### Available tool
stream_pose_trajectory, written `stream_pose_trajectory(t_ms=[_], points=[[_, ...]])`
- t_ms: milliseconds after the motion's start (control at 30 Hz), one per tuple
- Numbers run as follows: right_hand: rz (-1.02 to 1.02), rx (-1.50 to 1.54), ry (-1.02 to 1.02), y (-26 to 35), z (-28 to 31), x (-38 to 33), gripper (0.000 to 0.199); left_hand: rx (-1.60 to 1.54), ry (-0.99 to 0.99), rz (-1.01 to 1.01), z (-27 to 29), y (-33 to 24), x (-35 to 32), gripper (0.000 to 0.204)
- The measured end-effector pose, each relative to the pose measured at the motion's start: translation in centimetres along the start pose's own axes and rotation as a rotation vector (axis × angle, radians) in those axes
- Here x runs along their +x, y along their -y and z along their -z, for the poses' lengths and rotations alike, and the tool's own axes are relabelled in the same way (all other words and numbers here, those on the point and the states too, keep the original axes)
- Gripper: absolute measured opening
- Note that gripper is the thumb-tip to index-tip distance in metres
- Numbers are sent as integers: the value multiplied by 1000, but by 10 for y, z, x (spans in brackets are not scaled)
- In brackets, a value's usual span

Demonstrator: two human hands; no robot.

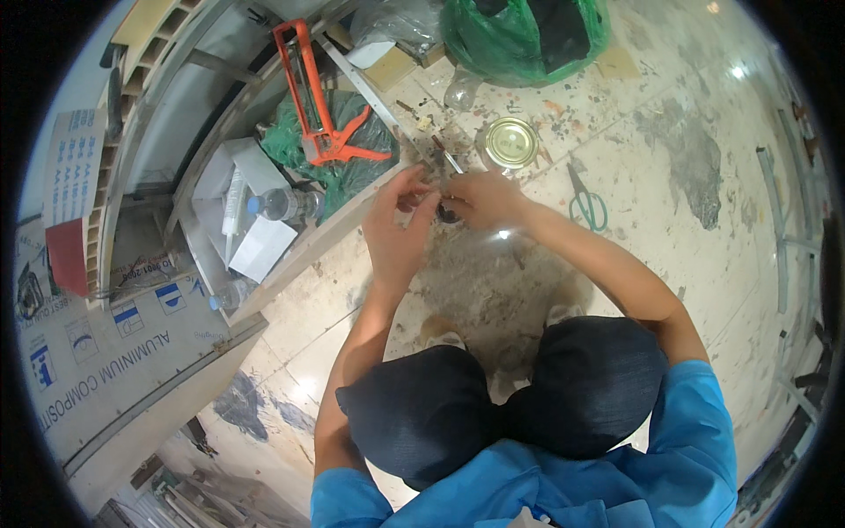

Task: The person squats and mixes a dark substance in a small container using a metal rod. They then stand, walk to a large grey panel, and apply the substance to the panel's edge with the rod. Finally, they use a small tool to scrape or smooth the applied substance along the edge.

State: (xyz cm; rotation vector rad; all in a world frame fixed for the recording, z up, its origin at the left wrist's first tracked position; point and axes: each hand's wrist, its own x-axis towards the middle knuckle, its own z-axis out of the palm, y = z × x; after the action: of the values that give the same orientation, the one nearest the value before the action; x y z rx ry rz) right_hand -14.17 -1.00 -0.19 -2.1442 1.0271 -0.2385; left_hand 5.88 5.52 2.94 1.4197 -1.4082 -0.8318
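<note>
Fingers of the left hand (392, 216) curl loosely beside the right hand (484, 201), whose fingers bend inward; what either pinches, I cannot tell. Just beyond them shows a slim rod (452, 162). Farther right, a gold-lidded tin (510, 143) and green-handled scissors (578, 185) rest on the floor (651, 238).

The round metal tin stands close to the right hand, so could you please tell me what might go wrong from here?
The right hand could bump the round metal tin just beyond it and perhaps tip it.
The scissors lie on the floor beside the right forearm, which might brush them.
The orange caulking gun rests on crumpled plastic bags, so it may slide.
</note>
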Motion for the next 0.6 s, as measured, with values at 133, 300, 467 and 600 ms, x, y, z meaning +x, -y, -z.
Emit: stream_pose_trajectory(t_ms=[133, 300, 467, 600], points=[[-23, 62, 41, -7, -10, -2, 31, 101, 97, 278, -8, 66, -30, 63], [26, 131, -115, -15, -17, -4, 28, 403, 137, 120, -52, 137, -53, 93], [38, 2, -114, -21, -15, -11, 27, 379, 105, 85, -73, 152, -45, 82], [-12, 39, -61, -10, 0, -23, 28, 425, 145, 54, -66, 136, -37, 73]])
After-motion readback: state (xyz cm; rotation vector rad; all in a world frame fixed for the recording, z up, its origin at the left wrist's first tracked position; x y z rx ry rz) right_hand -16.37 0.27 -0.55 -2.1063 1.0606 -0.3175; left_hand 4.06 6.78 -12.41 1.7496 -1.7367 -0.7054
